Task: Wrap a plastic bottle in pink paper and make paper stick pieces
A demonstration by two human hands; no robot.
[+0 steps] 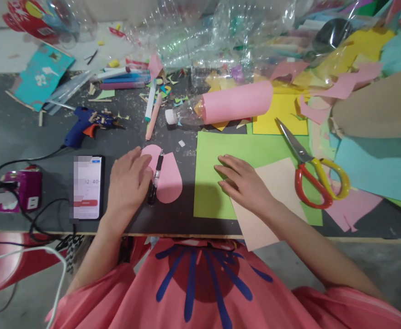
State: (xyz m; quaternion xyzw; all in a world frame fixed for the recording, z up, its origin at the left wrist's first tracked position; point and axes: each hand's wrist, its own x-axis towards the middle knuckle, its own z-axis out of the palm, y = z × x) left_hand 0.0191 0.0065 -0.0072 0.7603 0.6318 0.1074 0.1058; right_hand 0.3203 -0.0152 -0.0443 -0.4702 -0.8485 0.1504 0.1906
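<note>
Nearest the lens: coral shirt (135,301) with dark blue streaks, at the near table edge. Beyond it, both hands down on the work.

Left hand (130,178) loosely spread, fingers resting on the left part of a pink paper shape (171,180); nothing gripped that I can see. Shape lies flat on the dark tabletop, black pen (156,176) slanting across it. Right hand (243,180) relaxed, fingers apart, holding nothing, over a green sheet (214,201) and a pale sheet (251,228) whose corner overhangs the edge.

Progress, my reading: pink shape looks cut to outline; bottle (237,101), lying on its side behind, already wears a pink paper sleeve. Green and pale sheets look uncut; shape lies apart from the bottle. Scissors (301,156) parted a little, unheld; glue gun (78,128) unheld too.

Hard to make out: left fingers cover part of the pink shape, so one piece or two, cannot tell. Thumb touching pen, uncertain. Phone (92,183) screen partly pixelated. Brown object (378,107) cut off at right.
</note>
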